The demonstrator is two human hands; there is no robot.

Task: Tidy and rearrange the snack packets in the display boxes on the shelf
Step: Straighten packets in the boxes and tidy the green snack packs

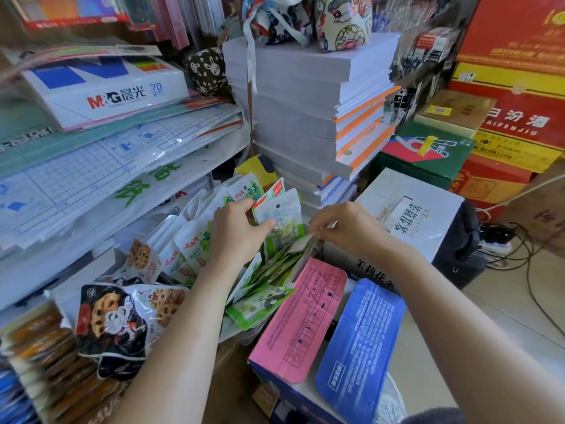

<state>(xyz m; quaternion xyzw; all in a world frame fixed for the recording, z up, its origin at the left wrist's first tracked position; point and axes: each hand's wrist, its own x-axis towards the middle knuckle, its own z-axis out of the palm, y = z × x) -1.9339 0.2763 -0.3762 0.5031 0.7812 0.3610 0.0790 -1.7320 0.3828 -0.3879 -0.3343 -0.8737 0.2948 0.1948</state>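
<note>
Left hand: your left hand [235,232] curled round 1 pale foil snack packet with a hang hole [276,214], thumb on its front, holding it upright.
Right hand: your right hand [347,228] pinched the top edge of the green-and-white plastic snack packets [266,276] with bent fingertips.
Packets: they leaned, fanned, between your hands, just beside the pink cardboard box flap [302,313].
Behind: a stack of white paper reams [305,111] stood.
</note>
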